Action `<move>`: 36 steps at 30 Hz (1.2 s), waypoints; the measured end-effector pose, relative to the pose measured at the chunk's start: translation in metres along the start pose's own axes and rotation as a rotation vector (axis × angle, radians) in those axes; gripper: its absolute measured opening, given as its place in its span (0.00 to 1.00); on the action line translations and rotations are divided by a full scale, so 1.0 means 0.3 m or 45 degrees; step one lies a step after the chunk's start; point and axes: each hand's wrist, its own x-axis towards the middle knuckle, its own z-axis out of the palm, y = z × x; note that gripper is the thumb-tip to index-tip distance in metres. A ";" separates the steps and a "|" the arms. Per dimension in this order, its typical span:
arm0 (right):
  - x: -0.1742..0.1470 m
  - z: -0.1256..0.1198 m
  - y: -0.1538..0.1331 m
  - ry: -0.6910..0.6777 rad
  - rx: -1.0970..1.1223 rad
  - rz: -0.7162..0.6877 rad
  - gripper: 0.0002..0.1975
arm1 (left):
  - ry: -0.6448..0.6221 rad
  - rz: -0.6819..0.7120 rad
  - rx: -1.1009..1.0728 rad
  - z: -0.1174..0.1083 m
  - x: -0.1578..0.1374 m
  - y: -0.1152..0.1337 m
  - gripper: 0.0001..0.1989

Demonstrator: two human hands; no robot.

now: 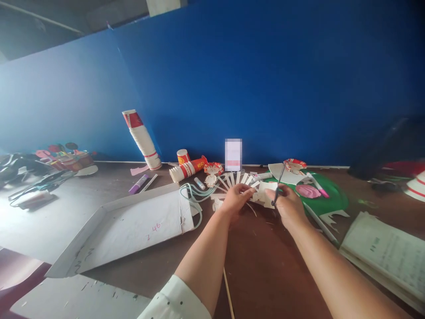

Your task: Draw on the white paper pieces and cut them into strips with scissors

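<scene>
My left hand (236,199) is closed on a white paper cup (264,195) that looks slit open along its wall. Narrow strips (237,178) fan out from it above my fingers, and a wider uncut section reaches toward the right. In my right hand (289,207) is a pair of scissors (280,175), with the dark handle in the fingers and the blades pointing up and away, beside the uncut section. Whether the blades touch the paper, I cannot tell. The cup's base is hidden behind my left fingers.
Stacked paper cups (142,139) lean against the blue partition (265,79). More cups (188,170) lie behind a shallow white box lid (133,230). A green disc (332,195) bears a pink piece (308,191) and a marker (318,185). An open book (388,252) lies at right.
</scene>
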 end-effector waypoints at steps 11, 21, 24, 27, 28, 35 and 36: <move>0.003 0.038 0.011 0.237 0.176 0.121 0.21 | -0.165 -0.179 0.117 0.045 -0.024 0.012 0.11; -0.024 0.043 -0.015 0.170 0.230 0.149 0.21 | -0.069 -0.145 -0.208 0.059 -0.015 -0.015 0.15; -0.028 0.044 -0.024 0.163 0.228 0.150 0.20 | -0.058 -0.184 -0.288 0.062 -0.008 -0.027 0.16; -0.029 0.044 -0.024 0.177 0.218 0.149 0.19 | -0.056 -0.215 -0.372 0.066 -0.007 -0.032 0.16; -0.029 0.044 -0.022 0.181 0.215 0.148 0.19 | -0.058 -0.220 -0.405 0.068 -0.008 -0.031 0.16; -0.029 0.046 -0.015 0.167 0.204 0.129 0.19 | -0.156 -0.218 -0.566 0.071 -0.033 -0.003 0.18; -0.031 0.047 -0.020 0.160 0.211 0.132 0.19 | -0.159 -0.214 -0.590 0.071 -0.035 -0.001 0.19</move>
